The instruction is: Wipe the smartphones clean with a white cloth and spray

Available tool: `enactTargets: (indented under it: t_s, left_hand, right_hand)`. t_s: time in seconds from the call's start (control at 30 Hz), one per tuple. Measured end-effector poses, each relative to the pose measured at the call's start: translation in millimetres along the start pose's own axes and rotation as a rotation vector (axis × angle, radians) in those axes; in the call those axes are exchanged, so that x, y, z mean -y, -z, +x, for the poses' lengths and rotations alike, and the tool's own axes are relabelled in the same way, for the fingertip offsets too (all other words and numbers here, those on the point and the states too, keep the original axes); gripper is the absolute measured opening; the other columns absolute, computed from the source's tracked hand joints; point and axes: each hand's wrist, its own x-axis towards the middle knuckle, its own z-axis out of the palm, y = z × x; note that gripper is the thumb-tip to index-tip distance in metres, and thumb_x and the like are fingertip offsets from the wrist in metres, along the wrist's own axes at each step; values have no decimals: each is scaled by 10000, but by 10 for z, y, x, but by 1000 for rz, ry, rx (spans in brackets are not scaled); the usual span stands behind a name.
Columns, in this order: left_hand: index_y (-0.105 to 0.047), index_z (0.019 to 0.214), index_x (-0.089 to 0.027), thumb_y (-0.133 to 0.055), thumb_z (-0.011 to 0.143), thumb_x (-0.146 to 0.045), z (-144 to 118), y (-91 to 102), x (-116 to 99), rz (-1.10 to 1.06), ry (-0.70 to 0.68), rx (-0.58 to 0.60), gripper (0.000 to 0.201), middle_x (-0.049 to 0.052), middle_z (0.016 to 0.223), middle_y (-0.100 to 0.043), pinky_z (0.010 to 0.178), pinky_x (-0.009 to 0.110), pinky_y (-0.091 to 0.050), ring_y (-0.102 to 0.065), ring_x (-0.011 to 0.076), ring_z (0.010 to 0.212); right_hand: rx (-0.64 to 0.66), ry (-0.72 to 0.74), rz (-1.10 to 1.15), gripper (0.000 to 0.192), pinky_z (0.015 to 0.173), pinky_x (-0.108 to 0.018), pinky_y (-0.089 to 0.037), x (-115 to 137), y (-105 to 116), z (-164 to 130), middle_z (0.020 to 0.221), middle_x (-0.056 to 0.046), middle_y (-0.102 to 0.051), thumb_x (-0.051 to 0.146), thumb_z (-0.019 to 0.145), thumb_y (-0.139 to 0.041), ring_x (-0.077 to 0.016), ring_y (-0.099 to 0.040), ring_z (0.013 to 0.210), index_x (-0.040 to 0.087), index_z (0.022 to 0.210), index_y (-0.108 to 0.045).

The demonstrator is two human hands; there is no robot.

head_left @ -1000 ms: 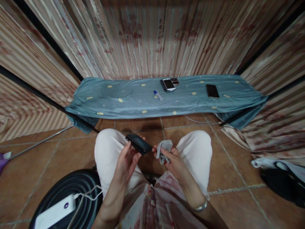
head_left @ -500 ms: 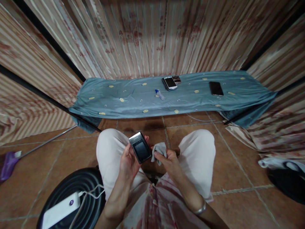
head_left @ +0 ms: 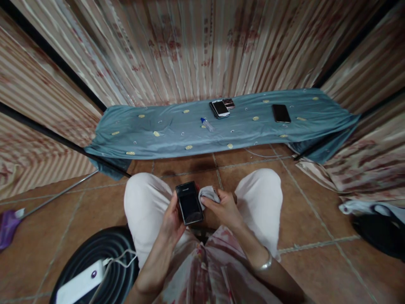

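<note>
Seated person: left hand (head_left: 172, 213) grips a dark phone (head_left: 189, 203) screen-up over the lap; right hand (head_left: 223, 207) pinches a grey cloth (head_left: 208, 193) against the phone's right edge. Wiping appears under way, not finished. On the table's blue cover (head_left: 152, 135) lie stacked phones (head_left: 220, 108), another phone (head_left: 281, 113) and a small bottle (head_left: 207, 124); no containers visible.

Phone (head_left: 189, 203): small, black, dark screen facing up at me, upright between my knees, gripped along its left edge in my left hand (head_left: 172, 215).
Cloth (head_left: 208, 193): grey, crumpled, touching the phone's right edge, pinched in my right hand (head_left: 223, 207).
</note>
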Motion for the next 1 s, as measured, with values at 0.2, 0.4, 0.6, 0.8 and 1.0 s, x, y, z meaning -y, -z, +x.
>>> enactTargets:
  t_s: [0.2,0.4,0.6,0.8,1.0]
  left_hand:
    - [-606,1283,-150,-437,960,-402,-37,85,96,6,48,36,443,119,1055,-757,960,443,-525,-706,272,1011]
    - [-633,1245,-148,-573,866,-515,-72,96,166,57,51,220,532,157,1120,-730,944,486,-521,-679,322,1063]
    - [-728,1090,-174,-693,805,-354,-14,147,226,313,-346,158,339,82,1144,-723,991,319,-456,-604,270,1163]
    - [-737,1064,-206,-701,777,-215,-64,104,163,494,-493,129,289,46,1145,-711,980,258,-410,-600,227,1097]
    - [-754,963,-215,-753,681,-112,-115,-12,136,352,-469,96,300,41,1042,-730,942,265,-437,-608,240,1084]
  right_hand:
    - [-39,30,-49,209,560,-248,-457,69,36,192,623,5,-658,367,653,-746,-135,-559,563,167,698,-704]
    - [-59,59,-29,245,537,-249,-452,122,25,350,647,0,-662,412,682,-729,-142,-562,567,174,734,-695]
    - [-62,246,-265,248,670,-282,-502,255,161,262,771,-26,-707,399,832,-629,-173,-625,687,185,920,-719]
    - [205,574,-490,343,1013,-387,-458,287,202,49,1212,-66,-668,168,897,-472,-210,-597,1140,234,1177,-659]
    - [183,769,-619,470,1027,-442,-478,304,59,-184,1254,-101,-640,96,853,-462,-245,-544,1201,214,1288,-596]
